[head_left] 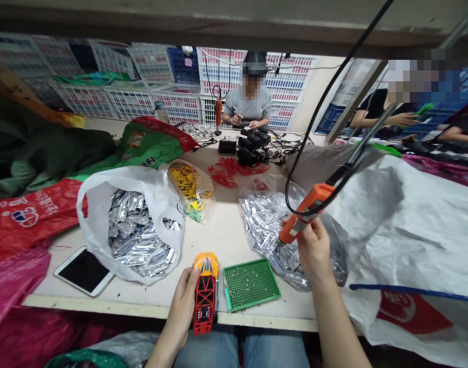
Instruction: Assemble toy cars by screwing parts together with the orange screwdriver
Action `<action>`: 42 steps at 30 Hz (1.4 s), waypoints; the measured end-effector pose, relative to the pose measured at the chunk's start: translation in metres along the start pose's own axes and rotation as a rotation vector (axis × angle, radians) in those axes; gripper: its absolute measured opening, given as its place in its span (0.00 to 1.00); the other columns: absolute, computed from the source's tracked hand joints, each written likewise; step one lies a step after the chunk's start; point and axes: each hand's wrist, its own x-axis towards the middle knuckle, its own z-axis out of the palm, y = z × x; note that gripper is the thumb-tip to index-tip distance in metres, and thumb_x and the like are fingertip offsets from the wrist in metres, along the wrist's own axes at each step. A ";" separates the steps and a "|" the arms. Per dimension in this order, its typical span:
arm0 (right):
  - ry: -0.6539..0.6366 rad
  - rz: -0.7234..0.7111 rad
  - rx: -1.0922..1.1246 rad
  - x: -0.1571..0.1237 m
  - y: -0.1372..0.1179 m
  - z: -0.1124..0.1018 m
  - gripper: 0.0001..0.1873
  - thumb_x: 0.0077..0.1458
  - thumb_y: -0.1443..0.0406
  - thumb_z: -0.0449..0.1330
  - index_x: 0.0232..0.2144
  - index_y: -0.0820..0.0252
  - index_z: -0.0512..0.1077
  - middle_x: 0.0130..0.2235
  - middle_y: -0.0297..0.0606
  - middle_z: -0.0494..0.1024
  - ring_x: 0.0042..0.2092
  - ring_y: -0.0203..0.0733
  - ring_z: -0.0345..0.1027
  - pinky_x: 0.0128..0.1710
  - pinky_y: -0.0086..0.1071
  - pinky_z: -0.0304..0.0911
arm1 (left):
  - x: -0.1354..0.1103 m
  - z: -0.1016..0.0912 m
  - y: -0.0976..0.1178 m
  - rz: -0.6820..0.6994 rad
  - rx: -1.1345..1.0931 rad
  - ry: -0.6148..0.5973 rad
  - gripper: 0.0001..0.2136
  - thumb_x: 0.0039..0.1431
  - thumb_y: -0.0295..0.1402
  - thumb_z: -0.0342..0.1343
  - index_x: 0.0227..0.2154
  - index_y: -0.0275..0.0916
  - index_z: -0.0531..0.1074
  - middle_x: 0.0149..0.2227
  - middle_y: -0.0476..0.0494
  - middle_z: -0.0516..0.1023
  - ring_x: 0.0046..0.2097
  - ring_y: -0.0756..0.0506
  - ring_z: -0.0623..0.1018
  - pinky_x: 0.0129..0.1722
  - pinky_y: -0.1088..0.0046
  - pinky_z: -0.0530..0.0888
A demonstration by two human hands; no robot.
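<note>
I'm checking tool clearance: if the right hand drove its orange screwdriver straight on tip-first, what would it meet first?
Probably the clear bag of silver parts: the right hand tilts the orange screwdriver down and leftward, its tip right over that bag. The green tray lies beyond; depth is unclear.

Near table [226,235] edge: car [205,296] in left hand [183,306]; tray [251,283] just right of car; tablet [84,271] left; bag [99,199] behind car; screwdriver [306,212] in right hand [314,248], right of tray.
</note>
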 end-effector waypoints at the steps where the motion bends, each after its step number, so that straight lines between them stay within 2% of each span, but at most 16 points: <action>1: -0.064 0.009 -0.049 -0.005 -0.002 -0.001 0.31 0.44 0.40 0.68 0.38 0.55 0.70 0.33 0.39 0.79 0.34 0.45 0.74 0.34 0.39 0.70 | -0.001 0.000 -0.001 0.011 0.013 -0.001 0.30 0.46 0.64 0.62 0.33 0.40 0.68 0.21 0.55 0.70 0.22 0.49 0.71 0.22 0.74 0.71; 4: -0.284 0.018 -0.332 -0.021 -0.006 0.001 0.26 0.46 0.46 0.69 0.40 0.57 0.73 0.33 0.39 0.78 0.32 0.43 0.72 0.34 0.39 0.71 | -0.006 0.002 0.000 0.046 0.039 0.015 0.28 0.49 0.63 0.61 0.35 0.40 0.70 0.23 0.54 0.71 0.23 0.49 0.72 0.23 0.74 0.71; 6: -0.362 -0.020 -0.439 -0.032 -0.005 0.007 0.19 0.51 0.53 0.67 0.41 0.57 0.74 0.32 0.38 0.77 0.32 0.41 0.70 0.36 0.38 0.71 | -0.007 0.004 0.001 0.048 0.036 0.030 0.28 0.49 0.62 0.61 0.35 0.40 0.70 0.23 0.54 0.71 0.23 0.49 0.71 0.23 0.74 0.71; 7: -0.366 -0.043 -0.415 -0.039 -0.002 0.010 0.16 0.52 0.56 0.65 0.41 0.57 0.74 0.32 0.37 0.76 0.31 0.40 0.70 0.35 0.38 0.71 | -0.007 0.005 0.001 0.047 0.036 0.034 0.28 0.49 0.62 0.61 0.35 0.40 0.70 0.23 0.54 0.71 0.23 0.49 0.71 0.22 0.74 0.70; 11: -0.253 -0.078 -0.135 -0.060 0.016 0.024 0.11 0.53 0.57 0.64 0.36 0.56 0.71 0.27 0.33 0.73 0.26 0.37 0.69 0.26 0.32 0.69 | -0.003 0.006 -0.004 0.059 0.065 -0.001 0.30 0.47 0.64 0.61 0.34 0.40 0.69 0.21 0.54 0.70 0.21 0.49 0.70 0.20 0.75 0.69; 13: -0.211 -0.090 -0.076 -0.066 0.023 0.027 0.11 0.55 0.57 0.62 0.35 0.55 0.68 0.26 0.32 0.72 0.25 0.37 0.69 0.24 0.32 0.67 | -0.004 0.007 -0.006 0.068 0.073 -0.031 0.30 0.48 0.64 0.60 0.35 0.40 0.68 0.22 0.54 0.71 0.21 0.49 0.70 0.20 0.74 0.69; 18: -0.146 -0.054 -0.004 -0.068 0.029 0.022 0.10 0.58 0.57 0.61 0.37 0.55 0.67 0.21 0.29 0.71 0.23 0.39 0.67 0.23 0.34 0.67 | -0.015 0.014 -0.004 0.071 0.058 -0.046 0.26 0.54 0.61 0.59 0.39 0.41 0.67 0.23 0.54 0.72 0.21 0.48 0.72 0.21 0.72 0.71; 25: -0.093 -0.004 -0.014 -0.068 0.026 0.002 0.13 0.54 0.54 0.63 0.34 0.54 0.66 0.18 0.27 0.66 0.20 0.39 0.63 0.21 0.35 0.64 | -0.018 0.015 0.000 0.113 0.076 -0.005 0.26 0.52 0.61 0.60 0.35 0.40 0.69 0.23 0.53 0.72 0.23 0.47 0.72 0.22 0.73 0.69; 29: -0.055 -0.002 0.012 -0.074 0.023 -0.001 0.11 0.54 0.56 0.63 0.34 0.53 0.65 0.20 0.26 0.67 0.20 0.39 0.63 0.21 0.34 0.63 | -0.017 0.016 0.001 0.115 0.083 -0.008 0.26 0.53 0.61 0.59 0.35 0.41 0.69 0.21 0.56 0.68 0.22 0.48 0.71 0.22 0.74 0.69; 32: -0.056 0.003 0.038 -0.076 0.024 -0.001 0.10 0.54 0.58 0.62 0.34 0.53 0.65 0.20 0.27 0.67 0.21 0.38 0.64 0.21 0.34 0.62 | -0.017 0.016 0.001 0.099 0.089 -0.010 0.26 0.53 0.61 0.59 0.35 0.41 0.69 0.21 0.55 0.69 0.22 0.47 0.72 0.21 0.73 0.70; 36: -0.048 -0.002 0.077 -0.075 0.028 0.006 0.10 0.52 0.59 0.62 0.33 0.53 0.65 0.19 0.26 0.66 0.20 0.38 0.63 0.21 0.34 0.62 | -0.017 0.016 0.001 0.107 0.100 -0.010 0.26 0.53 0.61 0.59 0.35 0.41 0.68 0.21 0.55 0.70 0.21 0.47 0.72 0.21 0.73 0.70; 42: -0.005 -0.004 0.137 -0.075 0.027 0.032 0.08 0.52 0.60 0.60 0.32 0.53 0.64 0.19 0.26 0.64 0.20 0.37 0.61 0.21 0.33 0.61 | -0.018 0.015 0.000 0.092 0.089 -0.033 0.25 0.54 0.61 0.58 0.37 0.42 0.67 0.21 0.56 0.72 0.19 0.47 0.72 0.20 0.72 0.71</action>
